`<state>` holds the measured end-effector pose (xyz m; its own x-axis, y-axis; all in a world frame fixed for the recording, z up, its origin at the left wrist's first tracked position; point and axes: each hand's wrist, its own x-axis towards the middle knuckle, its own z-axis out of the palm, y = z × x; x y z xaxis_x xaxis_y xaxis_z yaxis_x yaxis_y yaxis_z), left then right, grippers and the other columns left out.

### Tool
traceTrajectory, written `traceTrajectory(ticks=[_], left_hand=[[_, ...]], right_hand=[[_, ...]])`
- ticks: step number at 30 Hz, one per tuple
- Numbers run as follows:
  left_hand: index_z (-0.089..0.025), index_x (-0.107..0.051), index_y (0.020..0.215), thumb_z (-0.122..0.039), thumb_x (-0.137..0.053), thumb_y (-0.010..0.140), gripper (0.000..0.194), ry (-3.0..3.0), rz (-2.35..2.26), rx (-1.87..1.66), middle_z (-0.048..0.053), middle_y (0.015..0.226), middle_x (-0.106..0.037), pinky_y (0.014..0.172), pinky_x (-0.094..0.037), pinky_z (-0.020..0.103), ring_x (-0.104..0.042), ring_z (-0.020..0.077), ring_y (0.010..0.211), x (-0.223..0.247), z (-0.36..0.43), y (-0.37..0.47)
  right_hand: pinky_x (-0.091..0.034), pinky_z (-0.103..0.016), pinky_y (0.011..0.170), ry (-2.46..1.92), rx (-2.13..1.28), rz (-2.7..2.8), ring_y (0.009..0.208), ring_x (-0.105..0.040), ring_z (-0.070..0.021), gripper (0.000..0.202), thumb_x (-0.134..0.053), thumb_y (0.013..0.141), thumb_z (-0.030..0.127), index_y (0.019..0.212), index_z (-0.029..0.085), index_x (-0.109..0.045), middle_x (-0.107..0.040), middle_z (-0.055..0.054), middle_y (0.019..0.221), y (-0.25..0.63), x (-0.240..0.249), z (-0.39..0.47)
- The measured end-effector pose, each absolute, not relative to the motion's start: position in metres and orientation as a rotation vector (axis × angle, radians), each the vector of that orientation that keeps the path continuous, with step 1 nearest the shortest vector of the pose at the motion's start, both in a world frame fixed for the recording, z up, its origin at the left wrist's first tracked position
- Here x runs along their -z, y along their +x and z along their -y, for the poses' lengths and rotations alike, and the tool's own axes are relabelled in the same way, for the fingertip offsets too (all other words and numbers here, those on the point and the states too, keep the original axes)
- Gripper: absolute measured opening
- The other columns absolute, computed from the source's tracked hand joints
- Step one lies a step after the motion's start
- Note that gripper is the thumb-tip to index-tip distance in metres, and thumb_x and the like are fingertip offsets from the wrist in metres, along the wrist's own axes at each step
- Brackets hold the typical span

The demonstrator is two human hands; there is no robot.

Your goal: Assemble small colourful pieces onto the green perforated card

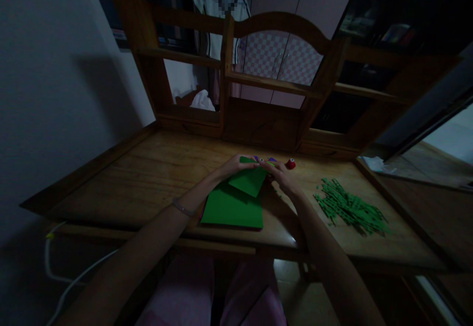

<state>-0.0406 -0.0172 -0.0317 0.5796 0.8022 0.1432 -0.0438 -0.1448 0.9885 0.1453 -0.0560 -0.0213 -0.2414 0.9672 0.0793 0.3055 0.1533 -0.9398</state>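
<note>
A green sheet [248,182], tilted and slightly raised, is between my two hands. My left hand [236,165] grips its far left edge, with the thumb laid along the top. At the far right corner, my right hand [280,173] has its fingers closed on the same sheet. Below it lies a stack of green sheets [232,207], flat near the table's front edge. Small purple pieces [272,159] and a little round object [262,161] show around my fingertips, partly hidden and too small to name. Just right of my right hand sits a small red object [291,163] with a whitish top.
A loose heap of thin green strips [349,206] lies on the right side of the wooden table [162,168]. Wooden shelving [273,87] rises along the back edge. A white cable [79,276] hangs at the front left. The room is dim.
</note>
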Motion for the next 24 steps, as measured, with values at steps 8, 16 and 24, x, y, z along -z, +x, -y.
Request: traceTrajectory(ticks=[8, 16, 24], left_hand=[[-0.013, -0.065, 0.087, -0.042, -0.07, 0.066, 0.036, 1.404, -0.746, -0.804, 0.008, 0.082, -0.066, 0.062, -0.045, 0.027, -0.058, 0.0157, 0.066, 0.035, 0.019, -0.04], [-0.012, -0.066, 0.095, -0.041, -0.07, 0.066, 0.042, 1.567, -0.751, -0.815, 0.009, 0.091, -0.068, 0.068, -0.047, 0.029, -0.061, 0.0184, 0.076, 0.039, 0.012, -0.041], [-0.012, -0.066, 0.095, -0.044, -0.068, 0.069, 0.041, 1.575, -0.789, -0.826, 0.01, 0.088, -0.067, 0.065, -0.046, 0.029, -0.061, 0.0172, 0.071, 0.044, 0.01, -0.041]], right_hand=[[-0.032, -0.025, 0.051, -1.19, -1.0, 1.735, 0.055, -0.042, -0.0132, 0.044, -0.047, 0.076, 0.063, 0.061, 0.022, -0.051, -0.045, 0.002, 0.059, 0.147, 0.021, 0.054], [-0.029, -0.024, 0.049, -1.279, -0.831, 1.722, 0.052, -0.039, -0.0121, 0.05, -0.048, 0.072, 0.067, 0.056, 0.02, -0.046, -0.04, 0.003, 0.054, 0.147, 0.024, 0.053], [-0.022, -0.025, 0.042, -1.21, -0.903, 1.378, 0.043, -0.028, -0.0088, 0.052, -0.048, 0.072, 0.069, 0.055, 0.022, -0.034, -0.03, 0.005, 0.049, 0.151, 0.018, 0.051]])
